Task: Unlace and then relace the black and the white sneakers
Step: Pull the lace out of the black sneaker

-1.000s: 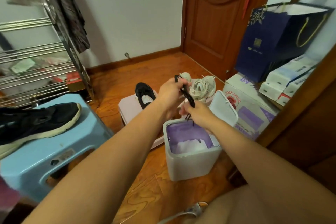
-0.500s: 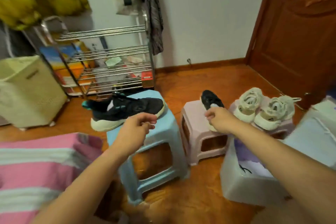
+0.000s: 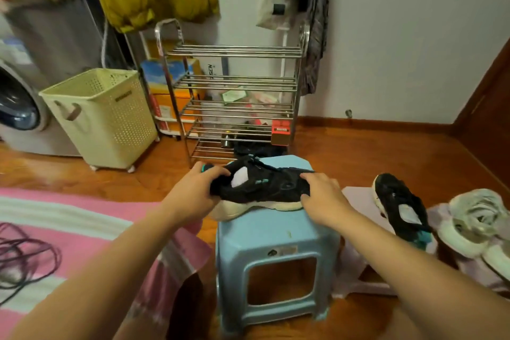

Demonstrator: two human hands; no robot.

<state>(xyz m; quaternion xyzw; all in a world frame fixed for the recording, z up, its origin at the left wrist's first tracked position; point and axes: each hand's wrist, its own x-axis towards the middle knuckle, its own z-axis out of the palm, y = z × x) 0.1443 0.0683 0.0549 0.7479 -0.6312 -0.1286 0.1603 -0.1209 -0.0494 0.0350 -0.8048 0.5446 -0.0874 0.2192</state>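
blue stool [image 3: 276, 232]: black sneaker [image 3: 262, 188]; wood floor [image 3: 372, 152]; shoe rack [image 3: 234, 96]

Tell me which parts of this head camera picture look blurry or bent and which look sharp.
Head view: the washing machine and the white sneakers at the edges smear with blur; the wide lens bows the wall and the wooden floor; sharpest in the centre, where the left hand and right hand hold the black sneaker on the blue stool.

Both arms out fwd; left hand [image 3: 193, 190] & right hand [image 3: 323, 193] fingers curled, gripping.
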